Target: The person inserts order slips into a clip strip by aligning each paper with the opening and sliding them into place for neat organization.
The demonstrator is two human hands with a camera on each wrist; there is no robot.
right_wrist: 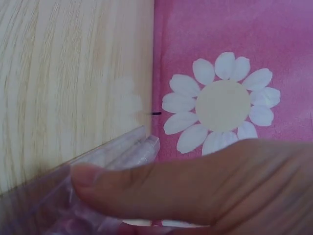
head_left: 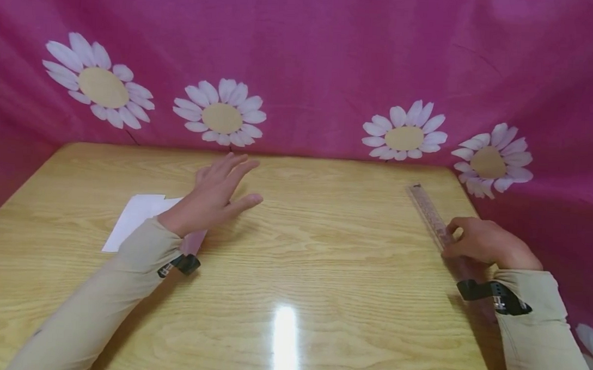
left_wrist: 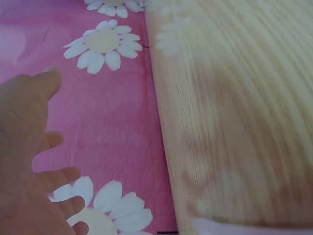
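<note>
At the right side of the table (head_left: 324, 235), my right hand (head_left: 488, 243) grips a long, narrow, clear plastic piece, ruler-like in shape (head_left: 427, 210), by its near end. Its far end points away toward the back edge. In the right wrist view, the thumb (right_wrist: 122, 183) presses on the clear plastic (right_wrist: 115, 149), which shows folded or ridged edges; the other fingers are mostly hidden. My left hand (head_left: 210, 198) is raised with fingers spread and thumb apart, holding nothing. White sheets of paper (head_left: 130, 220) lie beneath its wrist, partly covered by the forearm.
A magenta cloth (head_left: 310, 71) with large white flowers hangs along the table's back and right edges. Black straps (head_left: 186, 264) circle both wrists over beige sleeves. A bright light reflection (head_left: 285, 342) shows on the wood near the front.
</note>
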